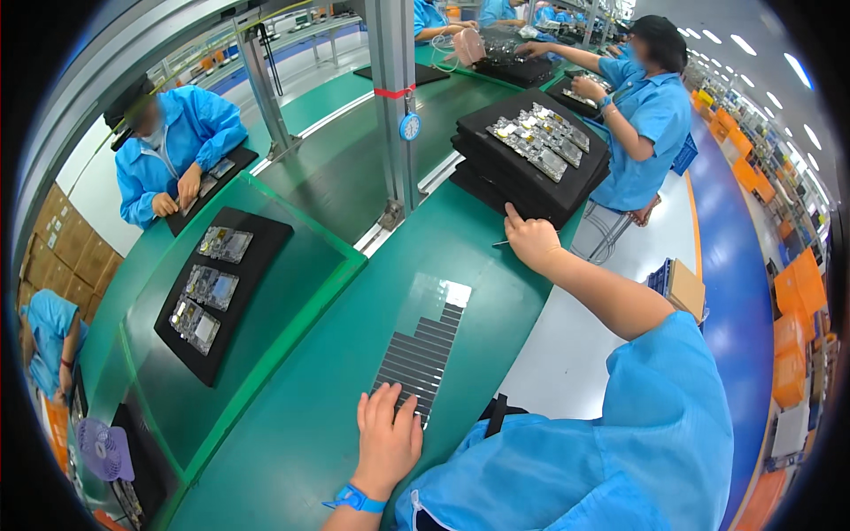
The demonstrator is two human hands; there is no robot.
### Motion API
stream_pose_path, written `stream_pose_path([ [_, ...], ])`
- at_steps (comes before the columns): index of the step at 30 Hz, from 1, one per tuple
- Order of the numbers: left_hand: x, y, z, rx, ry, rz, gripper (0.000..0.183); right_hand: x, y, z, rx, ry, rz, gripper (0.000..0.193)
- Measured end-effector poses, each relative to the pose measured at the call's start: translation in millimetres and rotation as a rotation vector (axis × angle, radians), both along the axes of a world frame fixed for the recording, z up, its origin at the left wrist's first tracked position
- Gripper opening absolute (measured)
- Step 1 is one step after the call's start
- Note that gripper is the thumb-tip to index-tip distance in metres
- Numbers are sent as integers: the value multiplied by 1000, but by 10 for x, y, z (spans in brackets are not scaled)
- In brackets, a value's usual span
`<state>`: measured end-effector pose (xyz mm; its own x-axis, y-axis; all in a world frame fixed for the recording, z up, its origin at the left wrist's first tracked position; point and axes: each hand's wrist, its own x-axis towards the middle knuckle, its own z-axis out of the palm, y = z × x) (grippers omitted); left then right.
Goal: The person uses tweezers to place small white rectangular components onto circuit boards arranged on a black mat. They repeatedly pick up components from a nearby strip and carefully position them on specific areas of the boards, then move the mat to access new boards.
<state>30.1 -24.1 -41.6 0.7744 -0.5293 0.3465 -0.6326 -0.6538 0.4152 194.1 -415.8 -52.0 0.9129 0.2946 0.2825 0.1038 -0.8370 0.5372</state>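
My left hand (390,440), with a blue wristband (356,498), lies on the green bench, fingers spread. Its fingertips rest at the lower end of a clear sheet (424,301) that carries rows of dark strips (414,358). Farther off, my right hand (533,242) is at the near edge of a stack of black foam trays (478,146), its index finger pointing at the lowest layers. From under that hand pokes the tip of a thin metal tool (500,243); its kind is hidden. Several circuit boards (540,137) lie on the top tray.
Left of me, a black tray (257,232) with three circuit boards lies on the green-edged conveyor (292,305). A metal post (394,106) rises beyond the bench. One co-worker (173,146) works across the conveyor, another (651,115) past the stack. A purple fan (104,450) stands at lower left.
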Motion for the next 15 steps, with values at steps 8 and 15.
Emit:
stream_pose_path([
  [8,15,32,116,67,96,26,47,920,-812,-33,11,-22,-163,22],
  [15,-81,108,63,189,86,59,55,1431,-1766,-122,80,-22,-213,17],
])
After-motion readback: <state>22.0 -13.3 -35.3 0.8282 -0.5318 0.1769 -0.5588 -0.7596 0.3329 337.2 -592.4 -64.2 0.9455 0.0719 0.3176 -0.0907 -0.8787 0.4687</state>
